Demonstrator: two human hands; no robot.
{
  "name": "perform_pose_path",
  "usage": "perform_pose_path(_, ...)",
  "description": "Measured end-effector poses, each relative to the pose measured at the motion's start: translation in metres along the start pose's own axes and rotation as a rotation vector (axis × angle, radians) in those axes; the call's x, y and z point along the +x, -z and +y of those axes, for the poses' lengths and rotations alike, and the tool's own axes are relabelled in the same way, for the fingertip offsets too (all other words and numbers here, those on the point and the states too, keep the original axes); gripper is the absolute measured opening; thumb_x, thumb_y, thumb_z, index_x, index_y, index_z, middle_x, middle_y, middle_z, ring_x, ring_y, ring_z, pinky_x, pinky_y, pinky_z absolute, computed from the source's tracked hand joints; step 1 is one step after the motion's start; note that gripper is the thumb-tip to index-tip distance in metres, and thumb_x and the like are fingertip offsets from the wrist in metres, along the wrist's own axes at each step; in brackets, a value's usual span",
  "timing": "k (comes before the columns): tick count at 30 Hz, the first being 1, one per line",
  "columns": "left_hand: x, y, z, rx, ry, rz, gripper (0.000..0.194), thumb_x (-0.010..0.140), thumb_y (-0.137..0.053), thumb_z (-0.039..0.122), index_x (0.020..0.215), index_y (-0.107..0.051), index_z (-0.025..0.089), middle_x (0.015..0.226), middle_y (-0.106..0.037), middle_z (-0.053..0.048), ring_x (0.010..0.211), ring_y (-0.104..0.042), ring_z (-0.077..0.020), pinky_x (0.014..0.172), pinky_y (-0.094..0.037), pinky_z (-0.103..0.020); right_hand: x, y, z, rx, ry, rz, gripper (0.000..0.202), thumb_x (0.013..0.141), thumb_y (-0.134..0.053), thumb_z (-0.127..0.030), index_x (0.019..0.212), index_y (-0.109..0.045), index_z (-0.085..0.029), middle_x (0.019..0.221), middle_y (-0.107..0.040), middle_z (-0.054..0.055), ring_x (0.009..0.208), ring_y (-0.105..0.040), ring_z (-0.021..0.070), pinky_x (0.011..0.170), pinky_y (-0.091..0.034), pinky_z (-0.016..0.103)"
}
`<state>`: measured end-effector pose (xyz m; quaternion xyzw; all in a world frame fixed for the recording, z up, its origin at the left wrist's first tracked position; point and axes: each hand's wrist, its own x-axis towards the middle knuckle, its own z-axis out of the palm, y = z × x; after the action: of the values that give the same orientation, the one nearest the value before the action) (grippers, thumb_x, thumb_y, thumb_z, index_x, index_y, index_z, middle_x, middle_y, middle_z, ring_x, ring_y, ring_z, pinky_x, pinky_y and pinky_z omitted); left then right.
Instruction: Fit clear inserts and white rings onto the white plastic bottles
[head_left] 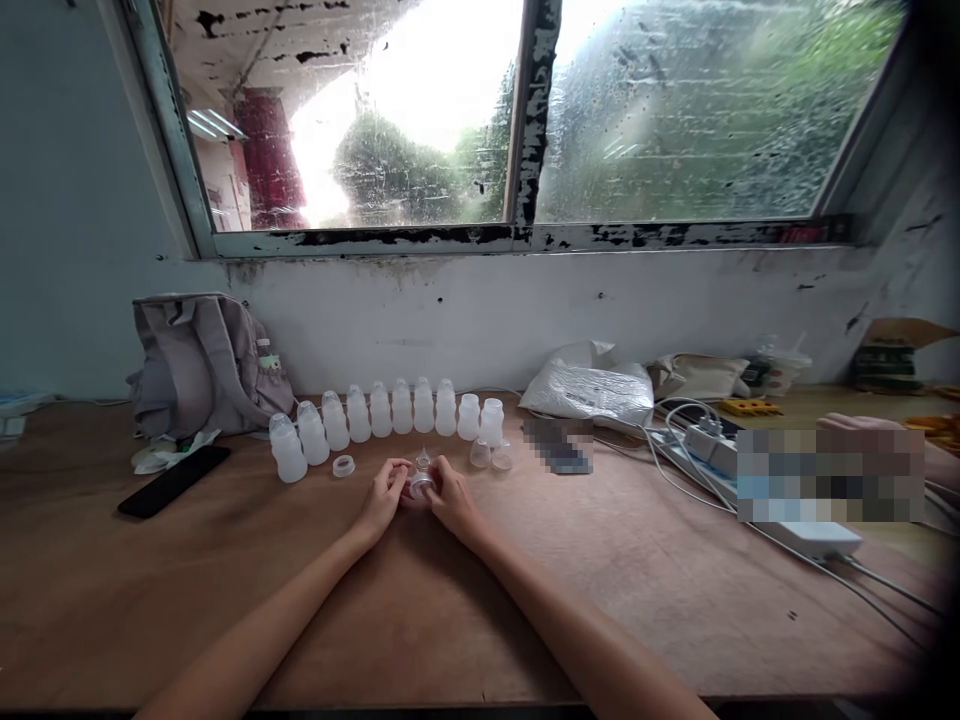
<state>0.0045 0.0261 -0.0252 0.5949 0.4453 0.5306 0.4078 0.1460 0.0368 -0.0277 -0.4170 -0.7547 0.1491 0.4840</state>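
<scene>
Both hands meet low over the table around a small clear piece with a nipple-like tip and a ring [421,484]. My left hand [386,495] has its fingers curled against the left side of it. On the other side, my right hand [451,492] closes its fingers on the same piece. Behind them several frosted bottles [381,410] stand in a curved row. The two rightmost, one of them this bottle [492,422], show open necks; the others carry clear tops. A white ring [343,466] lies left of my hands, and two small clear domes [502,457] sit to the right.
A grey backpack [202,365] and a black phone [174,482] are at the left. At the back right lies a silvery bag [592,388]. Power strips [810,538] with cables stretch across the right side, near another person's hand [862,424].
</scene>
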Motion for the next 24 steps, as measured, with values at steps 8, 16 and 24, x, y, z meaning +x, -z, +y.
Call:
perform_pose_path(8,-0.008,-0.001,0.014,-0.114,0.08,-0.14,0.03,0.074,-0.047,0.033,0.096,-0.056,0.015,0.087,-0.058,-0.006,0.069,-0.053,-0.0134,0.053,-0.044,-0.022,0.004,0.003,0.004,0.075,-0.136,0.036,0.007,0.066,-0.046,-0.02,0.068,-0.039,-0.02,0.06,-0.046,-0.004,0.054,-0.043,0.0113,0.052,-0.032,0.021)
perform_pose_path(16,-0.012,-0.001,0.018,-0.129,0.103,-0.204,0.032,0.067,-0.043,0.022,0.097,-0.053,0.018,0.082,-0.054,-0.004,0.068,-0.051,-0.0123,0.054,-0.042,-0.021,0.006,0.003,0.0,0.144,-0.158,0.039,0.007,0.061,-0.044,-0.018,0.064,-0.037,-0.02,0.057,-0.041,-0.006,0.052,-0.039,0.0102,0.049,-0.03,0.02)
perform_pose_path(24,-0.015,-0.001,0.021,-0.119,0.039,-0.269,0.03,0.068,-0.044,0.018,0.097,-0.054,0.019,0.08,-0.055,-0.002,0.067,-0.05,-0.0115,0.053,-0.043,-0.021,0.006,0.002,0.006,0.156,-0.167,0.041,0.011,0.059,-0.042,-0.014,0.067,-0.039,-0.02,0.057,-0.04,-0.007,0.053,-0.039,0.01,0.05,-0.031,0.02)
